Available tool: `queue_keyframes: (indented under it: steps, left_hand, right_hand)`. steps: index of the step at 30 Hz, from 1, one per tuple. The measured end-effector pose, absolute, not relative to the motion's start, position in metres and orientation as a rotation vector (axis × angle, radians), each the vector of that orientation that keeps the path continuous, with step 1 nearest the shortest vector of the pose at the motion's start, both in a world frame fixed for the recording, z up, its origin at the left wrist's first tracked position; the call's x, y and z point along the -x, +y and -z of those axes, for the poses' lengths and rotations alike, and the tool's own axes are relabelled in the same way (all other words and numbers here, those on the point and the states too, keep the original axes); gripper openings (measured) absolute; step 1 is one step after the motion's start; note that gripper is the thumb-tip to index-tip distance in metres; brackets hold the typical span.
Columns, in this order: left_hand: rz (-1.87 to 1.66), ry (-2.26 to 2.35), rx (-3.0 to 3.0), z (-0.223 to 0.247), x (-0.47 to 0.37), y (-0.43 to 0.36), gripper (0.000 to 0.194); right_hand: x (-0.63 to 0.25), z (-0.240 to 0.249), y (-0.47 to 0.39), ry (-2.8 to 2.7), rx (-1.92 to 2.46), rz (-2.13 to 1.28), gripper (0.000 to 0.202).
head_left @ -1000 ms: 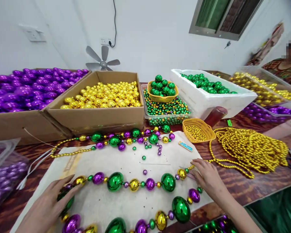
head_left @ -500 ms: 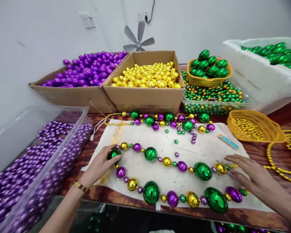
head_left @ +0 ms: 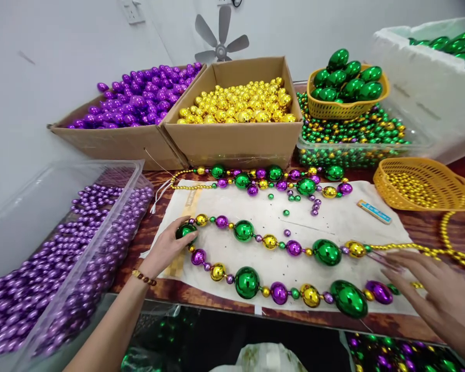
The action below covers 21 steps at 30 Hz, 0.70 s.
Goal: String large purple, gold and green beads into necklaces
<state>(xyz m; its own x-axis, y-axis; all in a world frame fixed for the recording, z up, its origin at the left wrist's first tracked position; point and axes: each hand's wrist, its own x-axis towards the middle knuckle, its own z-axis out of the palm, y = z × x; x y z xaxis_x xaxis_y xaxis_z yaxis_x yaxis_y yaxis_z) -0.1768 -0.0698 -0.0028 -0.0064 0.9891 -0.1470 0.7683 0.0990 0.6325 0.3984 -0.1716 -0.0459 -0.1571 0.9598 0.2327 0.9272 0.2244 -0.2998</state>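
Observation:
A beaded necklace (head_left: 269, 241) of green, gold and purple beads lies in a long loop on the white cloth (head_left: 232, 199). My left hand (head_left: 169, 245) is closed round the big green bead (head_left: 186, 234) at the loop's left bend. Past the loop's right end, my right hand (head_left: 436, 287) has its fingers stretched out and apart, slightly blurred. Its fingertips are close to the upper strand, where a gold bead (head_left: 356, 249) gives way to a chain of small gold beads (head_left: 403, 246). The lower strand's right end passes partly behind this hand.
Behind the cloth stand boxes of purple beads (head_left: 139, 106) and gold beads (head_left: 244, 103). A second necklace (head_left: 242, 181) lies before them. Loose small beads (head_left: 287, 213) and a blue-labelled strip (head_left: 374, 212) rest on the cloth. A yellow basket (head_left: 449, 178) is at right, a clear bin (head_left: 81, 243) at left.
My right hand has moved right, off the loop's end, uncovering the gold chain. My left hand stays on the green bead. The camera view has tilted down slightly.

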Motion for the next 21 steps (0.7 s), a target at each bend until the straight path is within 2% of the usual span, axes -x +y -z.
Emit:
queue_keyframes:
  steps: [2,6,14,21]
  left_hand:
    - [-0.518,1.829,-1.717,0.004,0.177,-0.070,0.062]
    - [-0.537,1.836,-1.731,0.008,0.176,-0.068,0.061]
    - [-0.560,1.864,-1.715,0.009,0.175,-0.066,0.064]
    - [-0.565,1.955,-1.750,0.017,0.173,-0.069,0.071]
  right_hand:
    - [-0.389,0.041,-0.193,-2.260,1.661,-0.226,0.031]
    - [-0.368,0.042,-0.220,-2.408,1.641,-0.232,0.046]
    - [-0.372,0.058,-0.202,-2.426,1.798,-0.084,0.030]
    - [-0.387,0.050,-0.175,-2.426,1.894,0.092,0.033]
